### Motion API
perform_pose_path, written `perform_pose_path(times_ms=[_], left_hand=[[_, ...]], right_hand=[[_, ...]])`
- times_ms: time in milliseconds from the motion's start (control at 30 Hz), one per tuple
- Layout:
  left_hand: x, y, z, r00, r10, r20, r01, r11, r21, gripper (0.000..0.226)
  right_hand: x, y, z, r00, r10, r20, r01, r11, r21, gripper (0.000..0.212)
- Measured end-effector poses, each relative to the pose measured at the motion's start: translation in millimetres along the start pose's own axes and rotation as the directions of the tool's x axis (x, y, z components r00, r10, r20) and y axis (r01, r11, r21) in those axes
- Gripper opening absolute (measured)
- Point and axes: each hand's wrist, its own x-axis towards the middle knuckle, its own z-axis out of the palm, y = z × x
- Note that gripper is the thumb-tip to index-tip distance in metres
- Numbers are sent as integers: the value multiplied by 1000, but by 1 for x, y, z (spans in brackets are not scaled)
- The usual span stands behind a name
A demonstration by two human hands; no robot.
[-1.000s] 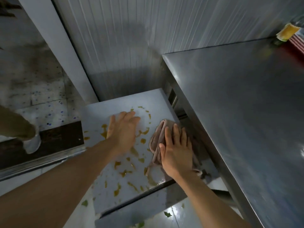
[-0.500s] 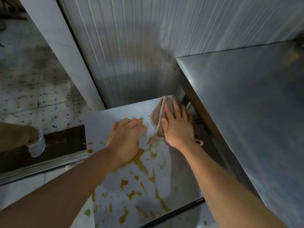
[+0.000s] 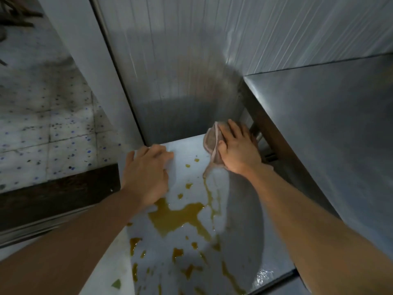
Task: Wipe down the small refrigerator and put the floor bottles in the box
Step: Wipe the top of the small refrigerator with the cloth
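Observation:
The small refrigerator's white top (image 3: 187, 150) lies below me, splashed with yellow-brown liquid (image 3: 176, 218) and scattered drops. My right hand (image 3: 239, 150) presses flat on a brownish cloth (image 3: 210, 141) at the top's far right corner. A wiped, smeared band runs down the right side behind the cloth. My left hand (image 3: 146, 175) rests on the top near its far left corner, fingers bent over the back edge. No bottles or box are in view.
A steel counter (image 3: 331, 133) stands higher on the right, close to the cloth. A ribbed metal wall (image 3: 191, 60) rises behind the refrigerator. Speckled floor tiles (image 3: 42, 124) and a dark threshold strip (image 3: 57, 192) lie to the left.
My right hand has pushed the cloth away from me, from the middle of the top to its far right corner, smearing the liquid. My left hand slid toward the far edge.

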Motion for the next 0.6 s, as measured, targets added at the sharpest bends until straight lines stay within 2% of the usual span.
perform_pose_path(times_ms=[67,167,267,333,400,467,533,600], left_hand=[[0,-2,1,1000,16,-27,-17,999,-29,48],[-2,-3,2,1000,14,-22,-15,997,-78,52],[-3,-9,-9,1000,9,-6,-10,975,-220,53],[-11,-18,-19,997,-34,-72,11,955,-296,45],[-24,-31,-25,985,-110,-135,82,976,-200,34],[-36,-42,-26,975,-198,-105,188,977,-102,30],[-43,-48,-22,975,-215,-52,209,972,-110,35],[-49,-48,-20,977,-210,-34,203,966,-158,41]], right_hand=[[9,2,1,999,-52,-6,51,997,-55,50],[-2,-14,3,999,-25,-40,23,998,-53,53],[-17,-62,8,999,-54,-5,54,997,-62,57],[-23,-103,14,996,-93,1,93,995,-38,57],[-29,-139,21,990,-143,0,143,990,-14,57],[-31,-154,24,980,-199,16,199,980,7,57],[-25,-139,19,971,-238,35,238,971,2,57],[-19,-104,12,981,-195,6,195,980,-37,57]])
